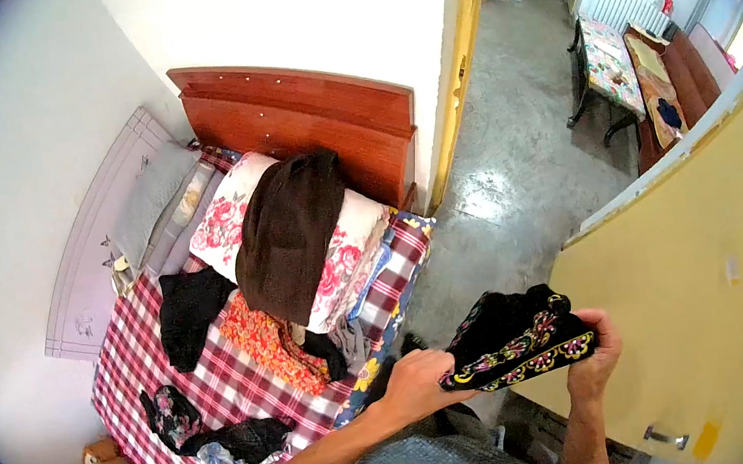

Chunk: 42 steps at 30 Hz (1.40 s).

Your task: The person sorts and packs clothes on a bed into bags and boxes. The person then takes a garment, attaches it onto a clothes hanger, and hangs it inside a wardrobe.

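A folded black garment [512,338] with bright flower embroidery along its edges is held up in front of me by both hands. My left hand [416,380] grips its left end with the fingers closed over the cloth. On the right end, my right hand [596,354] holds the lower corner, next to the yellow door [711,279]. Both forearms come up from the bottom of the view in grey sleeves.
A bed [152,358] with a red checked cover stands to the left, strewn with a brown garment [288,234], a black garment [186,312], an orange patterned cloth [271,341] and flowered pillows [337,256]. A wooden headboard [299,119] backs it. Grey concrete floor [514,164] leads through the doorway to a table [609,61] and sofa.
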Each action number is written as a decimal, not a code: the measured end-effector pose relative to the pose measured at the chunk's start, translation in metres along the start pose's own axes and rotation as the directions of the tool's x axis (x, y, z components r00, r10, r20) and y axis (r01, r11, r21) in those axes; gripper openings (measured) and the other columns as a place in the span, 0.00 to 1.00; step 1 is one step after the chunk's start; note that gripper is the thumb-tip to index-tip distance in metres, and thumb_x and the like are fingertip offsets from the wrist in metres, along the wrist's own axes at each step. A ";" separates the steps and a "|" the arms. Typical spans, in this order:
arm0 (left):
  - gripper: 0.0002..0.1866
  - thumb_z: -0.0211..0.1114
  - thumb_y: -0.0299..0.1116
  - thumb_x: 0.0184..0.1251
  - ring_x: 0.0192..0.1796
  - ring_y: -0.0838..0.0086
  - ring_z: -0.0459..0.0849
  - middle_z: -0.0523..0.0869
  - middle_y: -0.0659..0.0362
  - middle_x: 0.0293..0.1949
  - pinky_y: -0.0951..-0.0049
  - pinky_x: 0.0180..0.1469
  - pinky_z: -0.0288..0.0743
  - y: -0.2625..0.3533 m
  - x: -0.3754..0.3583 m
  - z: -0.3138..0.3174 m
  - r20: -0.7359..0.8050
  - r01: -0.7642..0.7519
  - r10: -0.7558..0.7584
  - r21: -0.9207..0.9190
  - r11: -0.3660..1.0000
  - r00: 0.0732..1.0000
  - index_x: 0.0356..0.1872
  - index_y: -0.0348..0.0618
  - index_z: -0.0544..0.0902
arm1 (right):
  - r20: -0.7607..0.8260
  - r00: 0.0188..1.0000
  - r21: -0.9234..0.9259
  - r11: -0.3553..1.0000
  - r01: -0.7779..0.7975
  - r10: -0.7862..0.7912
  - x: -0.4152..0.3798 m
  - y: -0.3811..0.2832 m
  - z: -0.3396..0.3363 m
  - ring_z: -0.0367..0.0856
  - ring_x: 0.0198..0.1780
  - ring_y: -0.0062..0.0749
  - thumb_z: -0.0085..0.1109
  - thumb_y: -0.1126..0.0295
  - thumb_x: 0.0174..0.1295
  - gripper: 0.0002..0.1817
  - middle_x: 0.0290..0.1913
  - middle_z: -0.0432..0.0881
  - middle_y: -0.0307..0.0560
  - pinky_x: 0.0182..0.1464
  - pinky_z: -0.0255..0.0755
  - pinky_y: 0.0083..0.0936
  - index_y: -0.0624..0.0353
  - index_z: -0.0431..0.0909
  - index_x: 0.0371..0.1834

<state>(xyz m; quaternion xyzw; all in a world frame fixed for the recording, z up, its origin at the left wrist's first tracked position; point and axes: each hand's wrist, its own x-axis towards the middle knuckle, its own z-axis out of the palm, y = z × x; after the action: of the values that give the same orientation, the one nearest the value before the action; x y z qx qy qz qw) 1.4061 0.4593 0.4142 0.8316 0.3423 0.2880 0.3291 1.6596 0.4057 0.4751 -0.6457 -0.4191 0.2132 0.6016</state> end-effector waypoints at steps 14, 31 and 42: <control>0.34 0.86 0.41 0.46 0.50 0.52 0.82 0.83 0.51 0.45 0.54 0.57 0.74 -0.038 0.314 0.095 0.045 -0.092 0.106 -0.245 0.965 0.993 0.49 0.42 0.73 | -0.220 0.972 -0.051 0.995 -0.091 0.078 0.227 0.029 -0.008 0.82 0.44 0.24 0.57 0.86 0.51 0.17 0.41 0.84 0.41 0.51 0.76 0.23 0.63 0.82 0.44; 0.18 0.62 0.18 0.58 0.48 0.51 0.86 0.86 0.47 0.44 0.61 0.52 0.80 -0.075 0.672 0.227 0.330 -0.155 0.295 -0.392 0.907 0.897 0.51 0.40 0.82 | -0.507 0.859 -0.102 0.985 -0.137 0.067 0.525 0.134 -0.108 0.85 0.46 0.24 0.60 0.86 0.50 0.19 0.42 0.86 0.43 0.53 0.78 0.24 0.64 0.82 0.48; 0.14 0.57 0.19 0.71 0.41 0.68 0.87 0.88 0.51 0.39 0.70 0.46 0.79 -0.035 0.951 0.305 0.278 -0.117 0.241 -0.397 0.910 0.930 0.54 0.39 0.83 | -0.618 0.783 -0.126 0.975 -0.183 0.067 0.741 0.233 -0.224 0.87 0.43 0.32 0.55 0.83 0.44 0.22 0.41 0.86 0.51 0.49 0.80 0.26 0.67 0.82 0.47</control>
<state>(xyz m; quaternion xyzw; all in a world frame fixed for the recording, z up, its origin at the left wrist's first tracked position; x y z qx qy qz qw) 2.1779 1.0936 0.4406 0.8173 0.1443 0.2380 0.5045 2.3138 0.8809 0.4639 -0.7576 -0.1762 -0.0052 0.6285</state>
